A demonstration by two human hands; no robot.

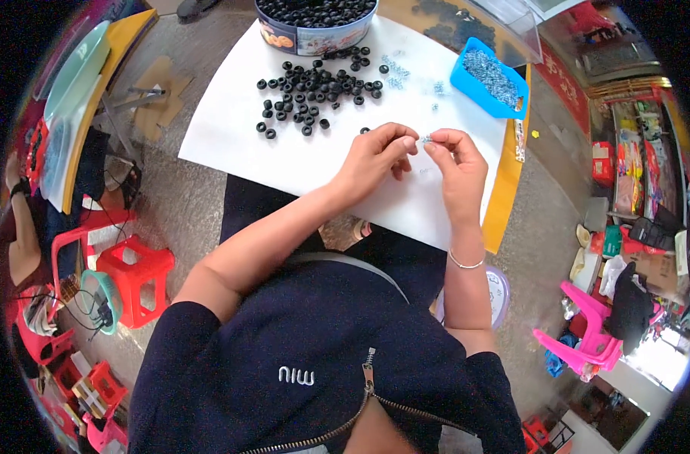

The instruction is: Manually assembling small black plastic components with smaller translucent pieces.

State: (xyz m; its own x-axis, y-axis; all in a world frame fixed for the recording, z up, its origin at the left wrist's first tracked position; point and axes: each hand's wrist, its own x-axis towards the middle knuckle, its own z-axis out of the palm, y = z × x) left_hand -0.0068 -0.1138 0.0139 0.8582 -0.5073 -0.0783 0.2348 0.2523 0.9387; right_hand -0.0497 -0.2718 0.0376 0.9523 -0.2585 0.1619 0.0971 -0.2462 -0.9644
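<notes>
The right hand (461, 168) pinches a tiny pale piece (426, 139) from its right, while the left hand (375, 155), its hold unclear, sits just left of the piece.

- I'm in what looks like a small, informal workshop; whether it's also a shop or home, I can't tell.
- My white-covered table (299, 165) bears black rings (299, 97), a full tub (318, 41) and a blue tray (475, 98) of small pale pieces (490, 74).
- Another person's arm (25, 238) shows at left.
- Plastic stools (137, 265) and crowded shelves (640, 163) surround me.
</notes>
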